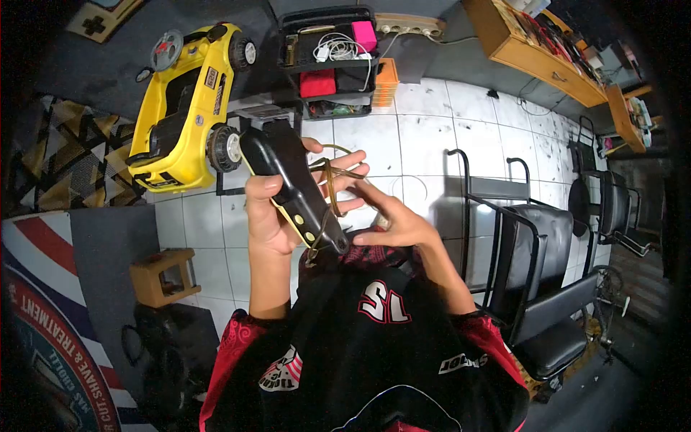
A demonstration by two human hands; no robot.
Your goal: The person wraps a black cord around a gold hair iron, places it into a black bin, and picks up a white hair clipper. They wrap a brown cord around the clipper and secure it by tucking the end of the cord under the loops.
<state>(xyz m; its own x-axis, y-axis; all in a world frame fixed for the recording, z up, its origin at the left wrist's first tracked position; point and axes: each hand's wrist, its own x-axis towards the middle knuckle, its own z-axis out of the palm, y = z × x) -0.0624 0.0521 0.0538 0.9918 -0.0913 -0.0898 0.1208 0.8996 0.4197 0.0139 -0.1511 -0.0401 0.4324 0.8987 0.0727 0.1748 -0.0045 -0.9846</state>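
Observation:
A black hair clipper (286,169) with yellowish edging and two round yellowish buttons lies slanted in my left hand (268,219). The thumb presses on its near side, while the other fingers pass behind the body and stick out on the right. Over those fingers loops a thin brownish-gold cord (332,189). My right hand (407,225) is just right of the clipper's lower end, its fingers apart. Its index finger reaches up toward the cord and its thumb points at the clipper's tip.
A yellow toy car (191,119) stands at upper left, beside a black tiered cart (327,66) holding a white cable. Black-framed chairs (536,241) are at right, a wooden drawer unit (540,61) at upper right. A small wooden stool (164,277) sits on the tiled floor (425,133).

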